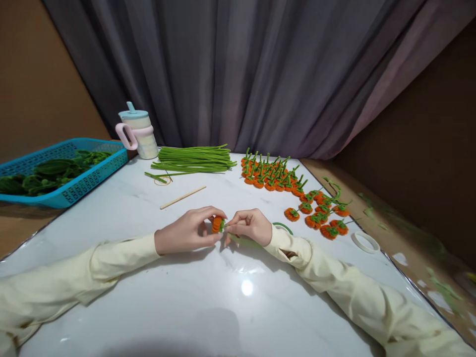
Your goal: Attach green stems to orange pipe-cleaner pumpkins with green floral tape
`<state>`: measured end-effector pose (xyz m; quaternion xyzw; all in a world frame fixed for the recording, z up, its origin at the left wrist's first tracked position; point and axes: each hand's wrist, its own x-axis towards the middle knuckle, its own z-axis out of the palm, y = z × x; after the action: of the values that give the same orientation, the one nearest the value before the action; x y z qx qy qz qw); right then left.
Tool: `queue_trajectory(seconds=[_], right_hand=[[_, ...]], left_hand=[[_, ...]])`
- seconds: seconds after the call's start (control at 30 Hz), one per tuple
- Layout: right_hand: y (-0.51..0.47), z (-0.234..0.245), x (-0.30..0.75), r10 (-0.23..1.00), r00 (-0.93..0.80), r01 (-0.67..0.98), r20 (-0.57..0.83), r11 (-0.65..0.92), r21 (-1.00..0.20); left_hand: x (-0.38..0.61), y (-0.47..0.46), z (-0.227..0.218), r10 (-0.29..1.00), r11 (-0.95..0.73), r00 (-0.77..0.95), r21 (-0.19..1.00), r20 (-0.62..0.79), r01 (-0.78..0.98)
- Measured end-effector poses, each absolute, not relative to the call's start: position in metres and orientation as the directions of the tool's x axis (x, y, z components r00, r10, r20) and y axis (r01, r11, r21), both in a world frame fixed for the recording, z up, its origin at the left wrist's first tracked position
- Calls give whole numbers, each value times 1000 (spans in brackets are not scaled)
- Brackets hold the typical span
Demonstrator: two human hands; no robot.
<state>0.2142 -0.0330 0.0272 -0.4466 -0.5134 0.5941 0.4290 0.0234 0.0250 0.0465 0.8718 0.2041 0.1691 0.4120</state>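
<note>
Both arms wear long, loose sleeves of pale cream cloth, creased along their length. Each cuff ends at the wrist, leaving the left hand (188, 232) and right hand (250, 226) bare, without rings or gloves.

Near edge of the tabletop (208, 307) is open in front of my arms, and so is the left-middle stretch. Far edge is blocked by the green stem bundle (193, 159) and cup (138, 134), with a wooden stick (183, 197) just nearer. Right edge is crowded: orange pieces (293, 193), tape ring (365, 241); blue basket (67, 171) overhangs the far-left corner.
</note>
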Motion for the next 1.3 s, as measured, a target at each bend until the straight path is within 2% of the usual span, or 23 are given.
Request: queue_trajectory(seconds=[0.1, 0.23, 0.47, 0.87, 1.07, 1.3], right_hand=[[-34, 28, 213, 962, -255, -70, -101, -123, -990], [-35, 26, 215, 943, -313, -96, -111, -148, -984], [-33, 25, 218, 910, -385, -107, -155, -211, -972], [-33, 28, 218, 912, -392, -113, -125, -182, -977], [-32, 28, 217, 896, -421, -148, -140, -220, -964], [-32, 29, 214, 897, -423, -149, -127, -207, -967]], left_hand=[[25, 15, 43, 521, -722, 819, 637, 241, 272], [26, 12, 41, 470, -801, 834, 536, 289, 266], [27, 17, 44, 444, -750, 876, 613, 188, 249], [28, 11, 41, 506, -745, 832, 602, 227, 289], [29, 10, 41, 535, -734, 803, 615, 261, 289], [28, 9, 37, 492, -810, 797, 521, 352, 270]])
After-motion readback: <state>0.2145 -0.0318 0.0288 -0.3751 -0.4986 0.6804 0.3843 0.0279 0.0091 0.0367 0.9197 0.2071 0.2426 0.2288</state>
